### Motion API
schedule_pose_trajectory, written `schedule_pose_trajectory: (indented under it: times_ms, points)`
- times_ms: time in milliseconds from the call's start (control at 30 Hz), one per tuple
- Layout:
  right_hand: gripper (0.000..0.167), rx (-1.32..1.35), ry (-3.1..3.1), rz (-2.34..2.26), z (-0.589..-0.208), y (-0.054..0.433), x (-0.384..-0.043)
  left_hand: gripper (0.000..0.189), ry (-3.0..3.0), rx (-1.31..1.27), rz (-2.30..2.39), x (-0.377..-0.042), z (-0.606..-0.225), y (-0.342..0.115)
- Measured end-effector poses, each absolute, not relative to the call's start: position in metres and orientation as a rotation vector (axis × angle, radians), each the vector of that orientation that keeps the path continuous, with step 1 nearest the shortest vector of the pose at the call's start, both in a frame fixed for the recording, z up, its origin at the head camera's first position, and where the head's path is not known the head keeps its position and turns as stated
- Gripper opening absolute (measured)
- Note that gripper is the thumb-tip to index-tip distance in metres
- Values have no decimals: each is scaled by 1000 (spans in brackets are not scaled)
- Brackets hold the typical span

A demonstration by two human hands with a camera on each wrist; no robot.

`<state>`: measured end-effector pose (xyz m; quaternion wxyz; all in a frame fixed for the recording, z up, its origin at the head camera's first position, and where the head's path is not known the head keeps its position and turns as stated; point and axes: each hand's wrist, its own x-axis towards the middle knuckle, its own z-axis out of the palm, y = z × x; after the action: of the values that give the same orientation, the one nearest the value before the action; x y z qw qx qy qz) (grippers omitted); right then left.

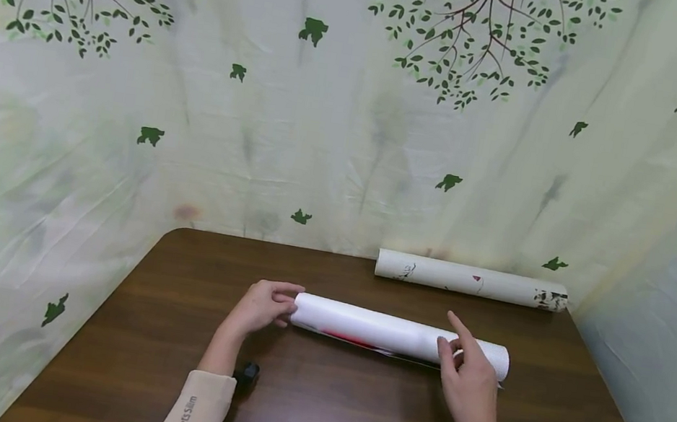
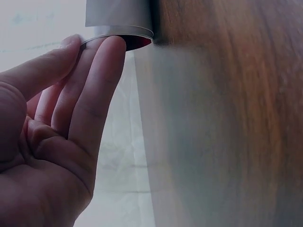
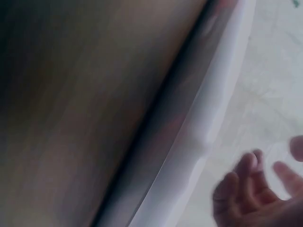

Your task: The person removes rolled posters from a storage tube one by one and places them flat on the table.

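A white paper roll [image 1: 393,330] with red printing along its lower side lies across the dark wooden table. My left hand [image 1: 264,306] is at its left end, thumb and fingertips at the rim. In the left wrist view the fingers [image 2: 90,99] partly cover the roll's open end, which is dark and red inside. My right hand [image 1: 467,383] hovers over the roll's right part, index finger raised and thumb apart from it. In the right wrist view that hand [image 3: 258,194] appears beside the roll with nothing between its fingers.
A second white roll [image 1: 472,281] with dark markings lies along the table's [image 1: 226,260] back edge at the right. Behind the table hangs a pale curtain [image 1: 324,129] printed with leaves and branches.
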<state>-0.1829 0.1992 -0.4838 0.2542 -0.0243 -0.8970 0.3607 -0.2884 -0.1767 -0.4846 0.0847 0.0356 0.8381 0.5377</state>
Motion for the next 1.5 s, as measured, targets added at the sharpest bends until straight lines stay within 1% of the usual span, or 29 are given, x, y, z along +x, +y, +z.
schedule_pose_trajectory:
  times_ms: [100, 200, 300, 367, 467, 533, 733, 900, 1133, 1333, 1500]
  points:
    - [53, -108, -2542, 1015, -486, 194, -183, 37, 2484, 71, 1630, -288, -484, -176]
    - [63, -158, -2648, 1141, -486, 192, -184, 38, 2472, 39, 1651, -288, -483, -175]
    - [71, -236, -2680, 1382, -487, 192, -185, 37, 2455, 11, 1669, -288, -482, -173]
    - [74, -293, -2648, 1585, -489, 193, -185, 37, 2447, -1, 1674, -288, -482, -172]
    - [72, -364, -2554, 1855, -496, 194, -186, 37, 2420, -19, 1684, -287, -482, -171]
    - [68, -387, -2494, 1982, -501, 194, -187, 37, 2407, -19, 1685, -286, -482, -170]
    - [57, -402, -2371, 2184, -512, 196, -191, 39, 2377, 28, 1661, -286, -481, -169]
    - [50, -428, -2319, 2249, -516, 198, -194, 43, 2298, 117, 1575, -285, -478, -170]
    - [39, -442, -2296, 2267, -519, 198, -196, 50, 2099, 366, 1454, -282, -478, -170]
    - [37, -419, -2294, 2254, -520, 196, -194, 46, 1960, 439, 1354, -278, -480, -166]
    - [39, -397, -2314, 2243, -520, 195, -194, 36, 1889, 469, 1252, -272, -476, -160]
